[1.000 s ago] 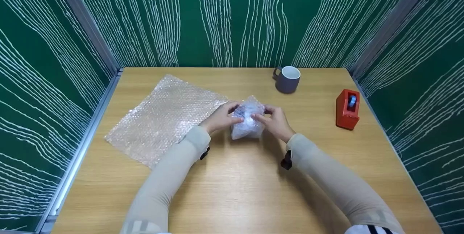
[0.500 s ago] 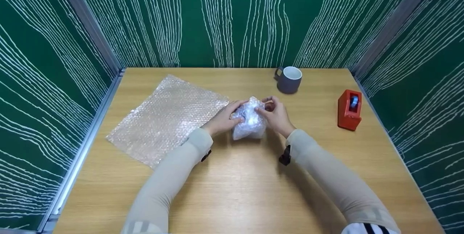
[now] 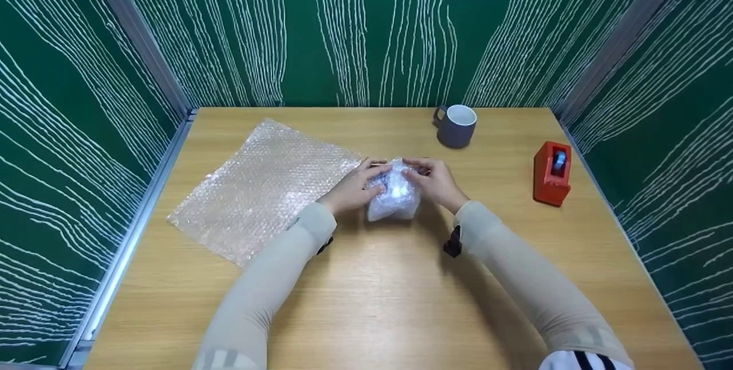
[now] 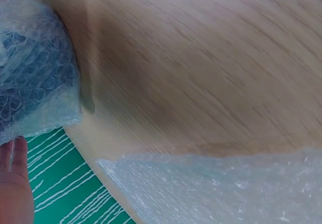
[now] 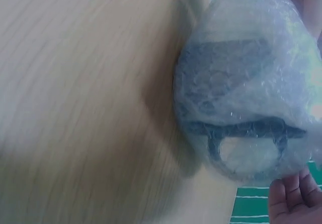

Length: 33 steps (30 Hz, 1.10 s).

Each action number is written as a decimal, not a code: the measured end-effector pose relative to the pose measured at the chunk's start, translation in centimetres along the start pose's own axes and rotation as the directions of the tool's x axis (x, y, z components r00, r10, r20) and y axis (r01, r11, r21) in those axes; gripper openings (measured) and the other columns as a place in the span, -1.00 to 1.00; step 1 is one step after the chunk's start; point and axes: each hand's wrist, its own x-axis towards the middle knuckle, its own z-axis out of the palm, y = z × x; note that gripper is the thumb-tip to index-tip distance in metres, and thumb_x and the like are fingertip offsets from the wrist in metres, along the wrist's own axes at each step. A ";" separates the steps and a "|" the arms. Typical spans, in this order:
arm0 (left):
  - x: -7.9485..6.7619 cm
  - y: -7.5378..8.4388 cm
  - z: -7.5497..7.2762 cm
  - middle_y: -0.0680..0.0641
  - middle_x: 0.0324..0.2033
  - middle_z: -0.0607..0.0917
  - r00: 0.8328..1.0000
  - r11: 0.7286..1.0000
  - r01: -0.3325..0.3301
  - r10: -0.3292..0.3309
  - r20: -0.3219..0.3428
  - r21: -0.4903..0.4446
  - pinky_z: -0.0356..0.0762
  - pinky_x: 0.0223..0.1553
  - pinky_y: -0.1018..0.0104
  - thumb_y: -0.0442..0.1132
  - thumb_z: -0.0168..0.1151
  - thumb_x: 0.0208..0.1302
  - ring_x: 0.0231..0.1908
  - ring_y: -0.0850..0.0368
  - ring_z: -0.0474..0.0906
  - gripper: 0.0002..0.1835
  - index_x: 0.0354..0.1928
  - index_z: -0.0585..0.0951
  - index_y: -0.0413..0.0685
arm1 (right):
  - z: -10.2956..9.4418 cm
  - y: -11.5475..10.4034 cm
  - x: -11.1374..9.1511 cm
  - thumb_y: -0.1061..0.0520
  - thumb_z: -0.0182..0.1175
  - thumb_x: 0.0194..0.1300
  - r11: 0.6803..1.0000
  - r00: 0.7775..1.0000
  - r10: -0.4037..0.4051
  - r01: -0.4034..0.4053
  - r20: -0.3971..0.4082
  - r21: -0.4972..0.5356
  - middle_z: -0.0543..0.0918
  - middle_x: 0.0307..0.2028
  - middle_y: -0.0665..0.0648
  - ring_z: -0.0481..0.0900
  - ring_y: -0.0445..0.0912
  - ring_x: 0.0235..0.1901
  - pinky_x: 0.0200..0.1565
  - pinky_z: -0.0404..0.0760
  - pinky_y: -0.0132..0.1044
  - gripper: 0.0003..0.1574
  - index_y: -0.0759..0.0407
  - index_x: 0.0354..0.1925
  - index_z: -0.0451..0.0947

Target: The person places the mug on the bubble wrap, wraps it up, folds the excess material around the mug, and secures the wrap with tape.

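Note:
A dark mug wrapped in bubble wrap [image 3: 395, 198] sits near the middle of the wooden table. Through the wrap, its handle shows in the right wrist view [image 5: 249, 128]. My left hand [image 3: 355, 187] grips the bundle from the left, thumb on the near side and fingers over the top. From the right, my right hand [image 3: 437, 182] pinches the top edge of the wrap between thumb and fingers. In the left wrist view the bundle [image 4: 35, 73] fills the left edge, with part of my left hand [image 4: 15, 194] below it.
A flat sheet of bubble wrap [image 3: 269, 187] lies on the left side of the table [image 3: 378, 301]. Behind the bundle stands an unwrapped grey mug [image 3: 456, 129]. A red tape dispenser [image 3: 552, 178] is at the right. Green walls [image 3: 298, 32] with white lines enclose three sides.
My right fingers, lifted off the wrap half a second ago, have come down and inward onto its top edge. My left fingers shifted slightly on the bundle. The bundle stays in place.

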 end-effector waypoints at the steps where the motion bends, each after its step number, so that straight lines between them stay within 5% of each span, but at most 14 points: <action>1: 0.0 0.1 0.0 -0.09 0.67 0.29 1.000 1.000 -0.005 0.005 0.005 0.011 0.15 0.69 -0.08 -0.15 0.17 0.61 0.66 -0.16 0.22 -0.38 0.63 0.40 -0.04 | -0.2 0.1 0.0 0.11 0.27 0.59 1.000 1.000 0.011 -0.011 0.011 -0.006 0.65 0.31 0.30 0.58 0.14 0.21 0.28 0.66 -0.02 -0.51 0.13 0.40 0.65; 8: 0.0 0.3 0.0 -0.09 0.68 0.30 0.999 0.999 -0.018 0.017 0.037 0.038 0.04 0.73 0.01 -0.09 0.15 0.63 0.69 -0.10 0.16 -0.34 0.66 0.34 -0.06 | -0.8 0.9 -0.4 -0.03 0.34 0.56 1.000 0.995 0.017 -0.018 0.098 0.013 0.51 0.53 0.28 0.41 0.24 0.54 0.58 0.39 0.19 -0.37 0.12 0.47 0.57; 17: 0.1 0.8 0.0 -0.05 0.56 0.45 0.999 1.000 -0.005 0.004 0.051 0.003 0.31 0.63 0.06 0.15 0.64 0.20 0.54 -0.02 0.40 0.01 0.61 0.38 0.02 | -1.7 2.4 -1.2 -0.02 0.63 0.25 0.999 0.963 -0.043 0.032 0.266 0.043 0.43 0.58 0.20 0.36 0.25 0.55 0.58 0.38 0.21 0.09 0.07 0.61 0.37; 26: 0.4 1.2 -0.5 -0.03 0.65 0.34 0.989 0.990 -0.053 0.034 0.142 0.132 0.25 0.65 -0.01 0.16 0.67 0.10 0.61 -0.06 0.29 0.16 0.69 0.28 0.07 | -0.5 2.4 -2.2 0.11 0.67 0.18 0.995 0.977 -0.092 0.085 0.195 0.045 0.55 0.41 0.24 0.52 0.23 0.32 0.38 0.60 0.13 0.05 0.16 0.54 0.42; 33: 0.3 1.4 -1.0 0.00 0.63 0.39 0.981 0.997 -0.030 0.017 0.191 0.070 0.25 0.65 0.04 0.02 0.75 0.03 0.58 -0.01 0.32 0.16 0.67 0.34 0.08 | 0.9 1.9 -3.5 0.11 0.71 0.10 0.986 0.980 -0.165 0.166 0.113 -0.001 0.61 0.30 0.31 0.59 0.18 0.18 0.31 0.58 0.10 0.00 0.28 0.41 0.47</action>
